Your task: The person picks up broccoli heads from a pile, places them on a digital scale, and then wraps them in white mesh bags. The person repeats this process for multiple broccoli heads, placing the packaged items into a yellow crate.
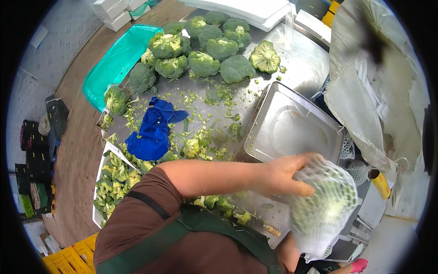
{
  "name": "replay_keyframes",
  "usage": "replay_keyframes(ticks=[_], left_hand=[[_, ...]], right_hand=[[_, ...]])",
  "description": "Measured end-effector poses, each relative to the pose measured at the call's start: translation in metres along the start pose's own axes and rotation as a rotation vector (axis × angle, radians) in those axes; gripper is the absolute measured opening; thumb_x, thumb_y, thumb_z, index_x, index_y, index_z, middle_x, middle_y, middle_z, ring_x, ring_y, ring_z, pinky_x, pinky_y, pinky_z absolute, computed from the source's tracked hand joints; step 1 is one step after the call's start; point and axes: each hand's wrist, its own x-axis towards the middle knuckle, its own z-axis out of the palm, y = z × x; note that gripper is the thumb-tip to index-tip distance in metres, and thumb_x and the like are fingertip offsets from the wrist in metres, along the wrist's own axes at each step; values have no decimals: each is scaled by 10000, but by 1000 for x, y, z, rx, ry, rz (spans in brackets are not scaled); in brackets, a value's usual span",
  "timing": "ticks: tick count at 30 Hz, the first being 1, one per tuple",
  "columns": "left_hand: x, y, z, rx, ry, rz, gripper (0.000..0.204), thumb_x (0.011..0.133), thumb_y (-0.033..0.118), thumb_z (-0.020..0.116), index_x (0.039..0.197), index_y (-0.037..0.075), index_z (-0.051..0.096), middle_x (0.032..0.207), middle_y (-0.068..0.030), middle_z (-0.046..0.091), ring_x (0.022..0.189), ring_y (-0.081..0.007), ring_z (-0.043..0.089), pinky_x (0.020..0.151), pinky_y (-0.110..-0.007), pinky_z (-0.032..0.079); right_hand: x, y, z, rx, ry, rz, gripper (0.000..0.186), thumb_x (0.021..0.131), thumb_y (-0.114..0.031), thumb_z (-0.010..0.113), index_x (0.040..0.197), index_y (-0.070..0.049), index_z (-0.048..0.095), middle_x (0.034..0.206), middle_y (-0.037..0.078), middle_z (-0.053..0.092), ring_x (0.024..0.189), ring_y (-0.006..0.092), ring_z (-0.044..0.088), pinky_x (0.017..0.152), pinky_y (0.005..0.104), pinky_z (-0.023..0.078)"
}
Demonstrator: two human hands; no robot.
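Observation:
My left arm reaches across to the right, and my left hand is closed on the upper part of a white foam net sleeve with green broccoli showing through its mesh. Motion blurs the sleeve somewhat. Below it, only part of my right hand shows against the sleeve's lower side, its fingers hidden. Just left of the sleeve is an empty-looking metal tray. A tool's wooden handle lies between my body and the sleeve.
Whole broccoli heads cluster at the far side of the metal table, beside a green plastic bag. A blue cloth lies among trimmings. A white crate of florets stands left; more foam nets lie right.

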Motion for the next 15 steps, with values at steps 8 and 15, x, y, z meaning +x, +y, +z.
replay_keyframes(ticks=[8, 15], left_hand=[[8, 27, -203, 1756, 814, -136, 732, 712, 249, 703, 1393, 252, 434, 1458, -229, 274, 1353, -425, 230, 1109, -493, 258], [-9, 21, -295, 2108, 823, -22, 744, 654, 141, 732, 1338, 302, 487, 1333, -201, 467, 1209, -360, 476, 989, -452, 410]], right_hand=[[-8, -173, -10, -915, 174, -644, 612, 887, -507, 392, 1331, -96, 484, 1264, 126, 580, 989, 384, 620, 607, 312, 536], [-23, -283, -26, -2337, 801, -1585, 462, 856, -188, 574, 1270, 12, 529, 1166, 155, 562, 981, 272, 555, 819, 357, 460]])
